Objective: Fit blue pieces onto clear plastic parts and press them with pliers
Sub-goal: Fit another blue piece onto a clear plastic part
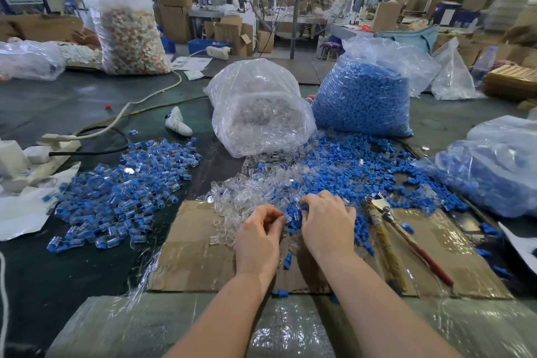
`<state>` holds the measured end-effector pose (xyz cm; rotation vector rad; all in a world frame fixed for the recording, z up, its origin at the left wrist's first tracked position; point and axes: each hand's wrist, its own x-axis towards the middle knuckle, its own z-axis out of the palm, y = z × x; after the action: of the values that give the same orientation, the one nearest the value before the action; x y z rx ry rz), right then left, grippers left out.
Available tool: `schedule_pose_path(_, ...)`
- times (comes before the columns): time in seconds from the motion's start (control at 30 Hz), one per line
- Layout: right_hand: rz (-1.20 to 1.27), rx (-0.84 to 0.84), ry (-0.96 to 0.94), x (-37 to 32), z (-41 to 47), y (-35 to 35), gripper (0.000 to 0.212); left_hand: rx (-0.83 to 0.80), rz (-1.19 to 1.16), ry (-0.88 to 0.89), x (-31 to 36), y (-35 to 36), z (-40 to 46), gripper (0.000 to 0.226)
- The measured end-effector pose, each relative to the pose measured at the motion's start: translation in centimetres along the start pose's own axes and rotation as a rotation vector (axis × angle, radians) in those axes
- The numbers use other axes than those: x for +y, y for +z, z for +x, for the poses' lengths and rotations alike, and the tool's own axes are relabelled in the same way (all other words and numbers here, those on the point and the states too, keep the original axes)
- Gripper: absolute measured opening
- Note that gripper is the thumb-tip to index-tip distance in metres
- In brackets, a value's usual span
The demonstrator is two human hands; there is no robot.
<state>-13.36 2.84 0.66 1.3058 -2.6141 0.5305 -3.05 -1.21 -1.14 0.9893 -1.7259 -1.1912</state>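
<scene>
Both curled: left hand (258, 237) pinching a clear part (286, 219), right hand (328, 221) on blue pieces (293, 209) (pliers (383, 229) just beside, untouched).

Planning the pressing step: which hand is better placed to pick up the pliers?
Right hand: the pliers lie on the cardboard just to its right, while the left hand sits farther away, across it.

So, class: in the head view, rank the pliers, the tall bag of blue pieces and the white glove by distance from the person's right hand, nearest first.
1. pliers, just right of the right hand on the cardboard.
2. white glove, beyond and to the left, on the dark table.
3. tall bag of blue pieces, beyond and slightly right.

The glove and bag are close to call.
</scene>
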Motion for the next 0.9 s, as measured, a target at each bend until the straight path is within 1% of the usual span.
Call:
schedule_pose_path(0.1, -0.014, 0.018, 0.003, 0.0, 0.3, 0.0, 0.011, 0.001, 0.007, -0.006, 0.0, 0.0, 0.0, 0.023)
schedule_pose_path(0.23, 0.019, 0.003, -0.017, 0.3, 0.5, -0.1, 0.01, 0.001, 0.005, -0.009, 0.1, -0.1, -0.1, 0.023)
schedule_pose_path(0.3, 0.069, 0.038, -0.039, 0.5, 0.3, -0.3, 0.009, 0.003, -0.008, -0.011, 0.2, -0.1, -0.1, 0.022)
schedule_pose_path(0.4, 0.26, 0.116, -0.071, 0.5, -0.5, -0.7, 0.01, 0.004, -0.052, -0.025, 0.1, -0.3, -0.1, 0.02)
schedule_pose_path(0.5, 0.499, 0.109, -0.046, 0.4, -1.8, -1.1, 0.007, 0.011, -0.09, -0.045, 0.1, -0.4, 0.0, 0.015)
schedule_pose_path(0.6, 0.632, 0.075, 0.007, 0.5, -2.8, -1.1, 0.011, 0.024, -0.095, -0.047, 0.2, -0.4, 0.0, 0.014)
schedule_pose_path(0.8, 0.659, 0.072, 0.032, 0.7, -3.2, -1.4, 0.016, 0.014, -0.092, -0.027, 0.3, -0.5, -0.3, 0.016)
schedule_pose_path(0.9, 0.654, 0.058, 0.038, 0.8, -3.2, -1.5, 0.015, 0.015, -0.079, -0.021, 0.1, -0.5, -0.4, 0.015)
